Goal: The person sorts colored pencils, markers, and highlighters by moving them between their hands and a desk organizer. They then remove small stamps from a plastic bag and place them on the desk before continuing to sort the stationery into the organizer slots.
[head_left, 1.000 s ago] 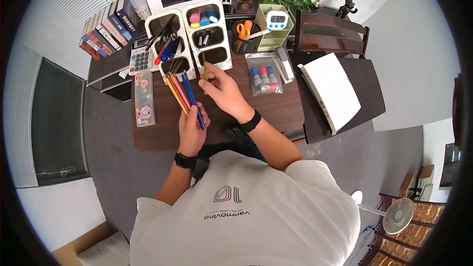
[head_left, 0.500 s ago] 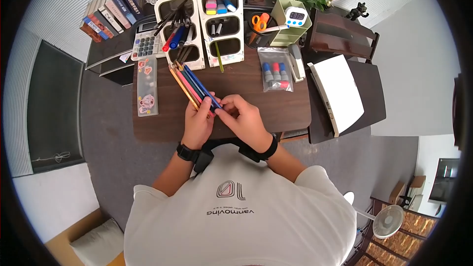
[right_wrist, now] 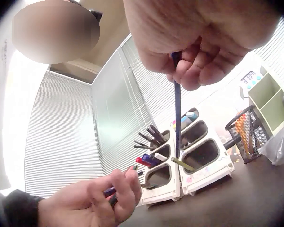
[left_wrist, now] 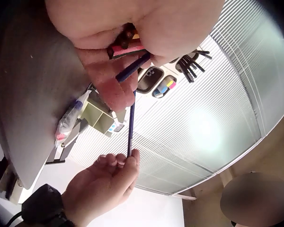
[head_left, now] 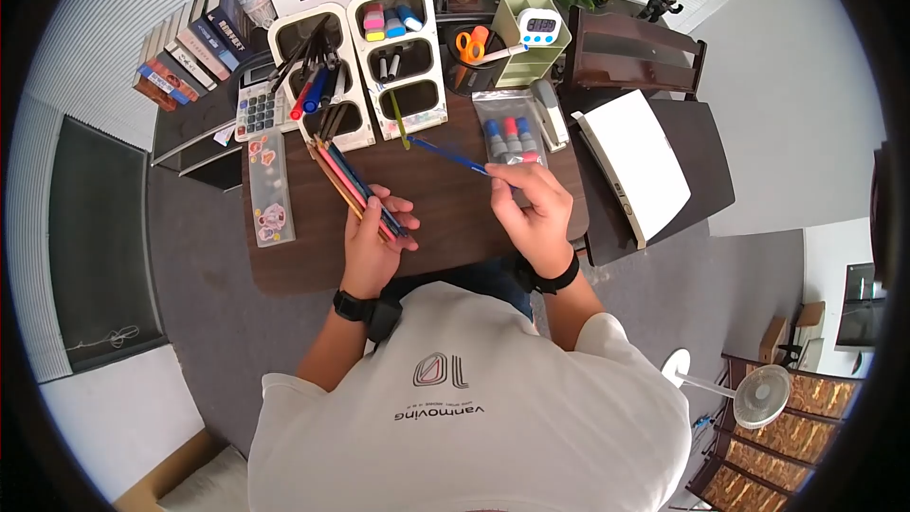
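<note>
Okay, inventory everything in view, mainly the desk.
Bundled pencils: several, mixed, over desk
Lone pencil: one, blue, over desk
Organizers: two, white, desk
Pens: several, mixed, organizers
Highlighters: several, mixed, organizers
Stick: one, green, organizers
Calculator: one, grey, beside organizers
Case: one, translucent, desk
Cup: one, black, desk
Scissors: one, orange, cup
Holder: one, green, desk
Timer: one, white, holder
Stapler: one, grey, desk
Markers: several, mixed, clear bag
Left hand: one, holding bundled pencils
Right hand: one, pinching lone pencil

Left grip (head_left: 368, 251) curled, right grip (head_left: 536, 211) pinched
</note>
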Action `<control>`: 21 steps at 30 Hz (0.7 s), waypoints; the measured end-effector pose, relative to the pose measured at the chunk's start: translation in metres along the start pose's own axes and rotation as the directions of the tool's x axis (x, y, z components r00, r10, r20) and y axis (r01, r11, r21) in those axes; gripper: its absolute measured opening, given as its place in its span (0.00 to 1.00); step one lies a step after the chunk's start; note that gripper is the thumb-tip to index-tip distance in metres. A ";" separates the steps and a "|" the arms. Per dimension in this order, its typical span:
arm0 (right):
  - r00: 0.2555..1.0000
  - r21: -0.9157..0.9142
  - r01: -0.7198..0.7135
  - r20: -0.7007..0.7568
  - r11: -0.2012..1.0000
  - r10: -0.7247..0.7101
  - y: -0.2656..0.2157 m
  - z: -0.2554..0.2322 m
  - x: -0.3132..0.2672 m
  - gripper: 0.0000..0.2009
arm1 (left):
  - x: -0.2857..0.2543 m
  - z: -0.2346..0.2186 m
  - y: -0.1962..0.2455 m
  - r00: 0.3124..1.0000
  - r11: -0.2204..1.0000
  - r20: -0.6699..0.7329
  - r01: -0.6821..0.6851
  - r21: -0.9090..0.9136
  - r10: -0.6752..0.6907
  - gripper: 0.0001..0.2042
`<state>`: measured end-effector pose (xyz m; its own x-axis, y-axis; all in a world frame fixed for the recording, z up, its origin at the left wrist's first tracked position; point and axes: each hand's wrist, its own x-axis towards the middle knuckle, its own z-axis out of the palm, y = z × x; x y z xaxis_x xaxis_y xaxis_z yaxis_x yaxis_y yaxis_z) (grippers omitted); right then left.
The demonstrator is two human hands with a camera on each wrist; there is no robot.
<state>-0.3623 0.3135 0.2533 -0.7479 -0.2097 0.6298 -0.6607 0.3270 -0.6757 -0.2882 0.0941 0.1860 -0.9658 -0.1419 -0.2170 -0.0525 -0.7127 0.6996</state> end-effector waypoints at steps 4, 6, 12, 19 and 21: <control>0.994 -0.076 0.073 -0.079 0.994 -0.079 -0.001 0.016 0.011 0.10 | -0.001 -0.012 -0.004 0.997 0.999 0.071 -0.031 -0.006 0.032 0.11; 0.994 -0.116 0.053 -0.087 0.992 -0.063 0.003 0.029 0.018 0.10 | -0.002 -0.014 -0.006 0.998 0.999 0.061 -0.031 0.007 0.031 0.11; 0.977 -0.124 0.026 0.213 0.992 0.001 0.027 0.080 0.037 0.13 | -0.003 -0.009 -0.004 0.999 0.999 0.037 -0.025 0.028 0.024 0.11; 0.952 -0.179 0.124 0.299 0.976 -0.067 0.031 0.099 0.045 0.16 | -0.002 -0.015 -0.005 0.999 0.999 0.035 -0.022 -0.034 0.024 0.12; 0.945 -0.205 0.155 0.314 0.967 -0.085 0.031 0.098 0.046 0.16 | -0.001 -0.016 -0.007 0.999 0.999 0.041 -0.020 -0.035 0.022 0.12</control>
<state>-0.4232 0.2234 0.2236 -0.6711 -0.5158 0.5325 -0.7413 0.4720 -0.4771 -0.2825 0.0877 0.1705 -0.9763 -0.1291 -0.1736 -0.0240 -0.7329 0.6799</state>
